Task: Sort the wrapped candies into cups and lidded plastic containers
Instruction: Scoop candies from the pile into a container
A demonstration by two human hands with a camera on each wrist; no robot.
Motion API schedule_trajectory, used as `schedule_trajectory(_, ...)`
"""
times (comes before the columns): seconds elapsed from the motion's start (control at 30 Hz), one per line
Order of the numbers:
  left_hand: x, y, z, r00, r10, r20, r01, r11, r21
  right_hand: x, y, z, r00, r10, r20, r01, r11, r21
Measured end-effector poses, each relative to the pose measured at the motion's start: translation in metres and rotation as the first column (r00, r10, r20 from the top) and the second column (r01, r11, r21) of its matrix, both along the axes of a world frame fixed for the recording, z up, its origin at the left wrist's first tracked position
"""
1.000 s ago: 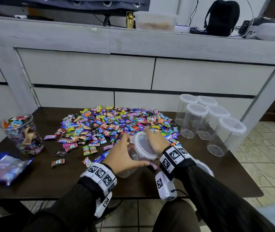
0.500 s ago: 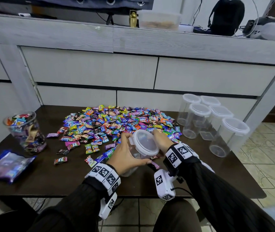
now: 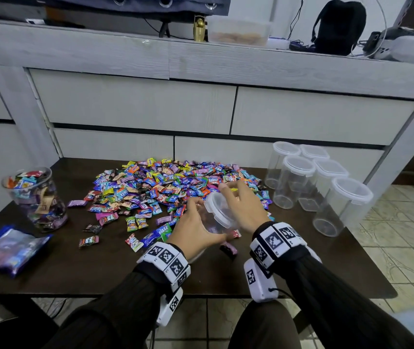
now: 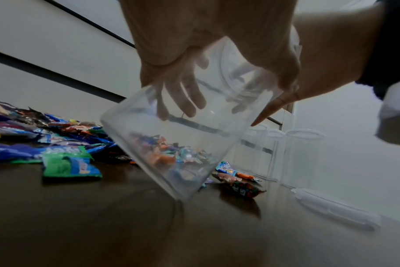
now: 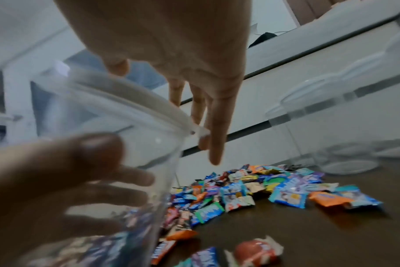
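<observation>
My left hand (image 3: 195, 227) grips a clear plastic container (image 3: 216, 220) round its body and holds it tilted just above the dark table (image 3: 105, 268). Its white lid (image 3: 217, 207) is on. The container (image 4: 171, 137) holds no candy; the wrappers seen through it lie behind it. My right hand (image 3: 241, 207) reaches over the lid, its straight fingers (image 5: 213, 137) touching the lid's side clasp (image 5: 201, 133). A wide pile of wrapped candies (image 3: 165, 187) lies just beyond both hands.
A glass jar (image 3: 34, 197) full of candies and a blue bag (image 3: 7, 248) sit at the left. Several empty lidded containers (image 3: 301, 177) stand at the right. A loose lid (image 4: 336, 209) lies near my right wrist. Grey drawers (image 3: 135, 104) rise behind the table.
My right hand has shifted from the lid's near side to over its top, with the fingers stretched out. The left hand has kept hold of the container and tilted it a little.
</observation>
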State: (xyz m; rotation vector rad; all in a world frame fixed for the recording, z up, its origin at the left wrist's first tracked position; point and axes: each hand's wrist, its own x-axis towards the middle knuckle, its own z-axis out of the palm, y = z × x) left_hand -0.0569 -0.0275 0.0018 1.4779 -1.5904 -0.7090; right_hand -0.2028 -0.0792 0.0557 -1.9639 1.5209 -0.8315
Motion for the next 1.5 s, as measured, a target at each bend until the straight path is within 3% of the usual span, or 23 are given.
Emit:
schedule_trajectory(0.1,-0.005,-0.001,0.003,0.999,0.03,0.034,-0.03,1.0,-0.007,0.012,0.014,-0.004,0.989,0.125,-0.081,-0.122,0.991,0.047)
schedule_trajectory(0.2,-0.005,-0.003,0.004,0.997,0.025,0.067,-0.025,1.0,-0.005,0.017,0.018,-0.009,0.983,0.118,-0.138,-0.12,0.993,-0.01)
schedule_trajectory(0.43,0.01,-0.006,0.0,0.979,-0.105,-0.174,0.116,0.992,0.054,0.009,0.013,0.002,0.987,0.159,0.003,-0.158,0.985,-0.074)
schedule_trajectory(0.53,0.02,-0.004,-0.003,0.963,-0.189,-0.191,0.204,0.977,0.062,-0.014,0.006,0.013,0.995,0.095,-0.014,-0.096,0.985,-0.143)
schedule_trajectory(0.63,0.025,-0.002,-0.007,0.948,-0.21,-0.241,0.228,0.972,0.049,-0.056,-0.002,0.011,0.985,-0.04,-0.17,0.017,0.99,-0.139)
schedule_trajectory(0.77,0.023,0.001,-0.012,0.892,-0.207,-0.403,0.246,0.968,0.045,-0.108,-0.002,-0.014,0.884,-0.184,-0.429,0.178,0.983,-0.054)
schedule_trajectory(0.9,0.022,0.006,-0.015,0.893,-0.205,-0.4,0.233,0.972,0.023,-0.134,0.007,-0.053,0.783,-0.189,-0.592,0.274,0.96,0.056)
schedule_trajectory(1.17,0.032,0.014,-0.016,0.89,-0.216,-0.402,0.277,0.955,0.101,-0.14,0.015,-0.095,0.726,-0.205,-0.657,0.376,0.917,0.13)
schedule_trajectory(1.5,0.037,0.015,-0.017,0.887,-0.242,-0.395,0.306,0.946,0.108,-0.146,0.014,-0.093,0.711,-0.159,-0.685,0.391,0.899,0.197)
